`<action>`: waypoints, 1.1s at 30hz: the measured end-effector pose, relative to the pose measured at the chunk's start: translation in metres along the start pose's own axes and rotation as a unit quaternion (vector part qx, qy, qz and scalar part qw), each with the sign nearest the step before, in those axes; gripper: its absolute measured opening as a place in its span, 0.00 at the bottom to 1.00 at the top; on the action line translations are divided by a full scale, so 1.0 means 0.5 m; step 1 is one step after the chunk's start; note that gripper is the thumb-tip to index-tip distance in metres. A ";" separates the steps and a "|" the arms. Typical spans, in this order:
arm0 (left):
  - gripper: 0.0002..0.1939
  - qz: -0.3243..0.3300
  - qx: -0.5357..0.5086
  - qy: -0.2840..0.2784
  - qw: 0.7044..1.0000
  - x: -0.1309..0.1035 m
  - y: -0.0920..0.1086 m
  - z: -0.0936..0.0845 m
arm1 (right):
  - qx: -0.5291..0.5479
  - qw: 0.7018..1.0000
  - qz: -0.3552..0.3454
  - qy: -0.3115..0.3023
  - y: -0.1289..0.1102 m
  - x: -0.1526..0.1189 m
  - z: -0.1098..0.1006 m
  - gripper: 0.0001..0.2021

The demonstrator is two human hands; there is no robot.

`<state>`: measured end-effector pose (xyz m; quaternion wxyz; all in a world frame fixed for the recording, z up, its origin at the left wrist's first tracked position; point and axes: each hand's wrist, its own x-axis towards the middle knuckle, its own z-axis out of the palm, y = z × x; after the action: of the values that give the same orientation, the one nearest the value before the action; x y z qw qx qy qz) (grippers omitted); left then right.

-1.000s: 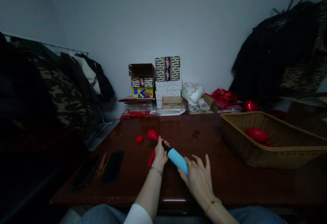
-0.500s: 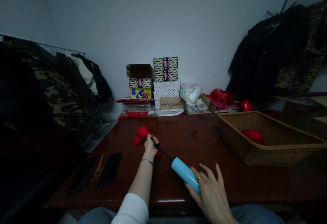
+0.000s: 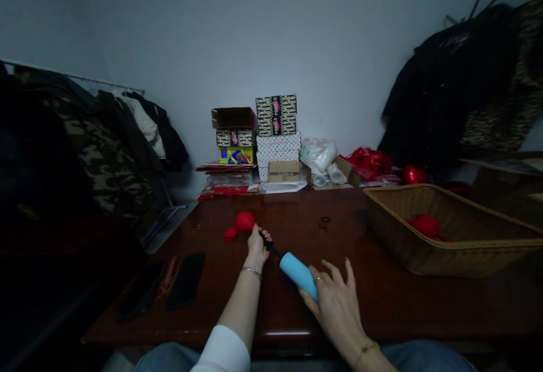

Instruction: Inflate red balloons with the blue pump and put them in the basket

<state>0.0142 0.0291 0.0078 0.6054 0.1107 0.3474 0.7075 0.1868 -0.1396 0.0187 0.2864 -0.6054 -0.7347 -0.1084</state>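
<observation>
A light-blue hand balloon pump [image 3: 298, 275] slants over the table between my hands. My left hand [image 3: 257, 245] is closed around its black nozzle end and the neck of a red balloon [image 3: 245, 221], which is partly blown up and round. My right hand [image 3: 335, 298] grips the near end of the blue barrel between thumb and forefinger, its other fingers stretched out. Just left of the held balloon lies a small red limp balloon [image 3: 231, 234]. The joint of nozzle and balloon is hidden in my left fingers.
A wicker basket [image 3: 445, 259] at the right holds a red balloon [image 3: 425, 226]. Dark phone-like slabs [image 3: 185, 280] lie at the left. A small dark looped item [image 3: 324, 223] rests mid-table. Stacked boxes [image 3: 278, 148] and a plastic bag [image 3: 318, 154] stand by the wall.
The blue barrel has slid forward and left toward my left hand, so less of the black rod shows. My right hand moved with it. The held balloon looks slightly larger.
</observation>
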 end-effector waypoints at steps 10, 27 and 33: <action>0.14 0.006 0.037 0.006 0.999 -0.008 -0.023 -0.004 | -0.015 0.999 -0.003 -0.036 -0.037 0.052 0.022 0.21; 0.15 0.008 0.012 0.012 1.000 0.014 0.039 -0.001 | 0.025 0.998 -0.033 0.041 0.042 -0.052 -0.032 0.18; 0.15 0.000 0.015 0.002 1.000 -0.001 0.004 -0.005 | 0.011 1.000 -0.011 0.021 0.019 -0.027 -0.019 0.16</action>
<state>0.0110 0.0278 0.0073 0.6026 0.1184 0.3592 0.7027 0.1999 -0.1531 0.0172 0.3072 -0.5914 -0.7366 -0.1157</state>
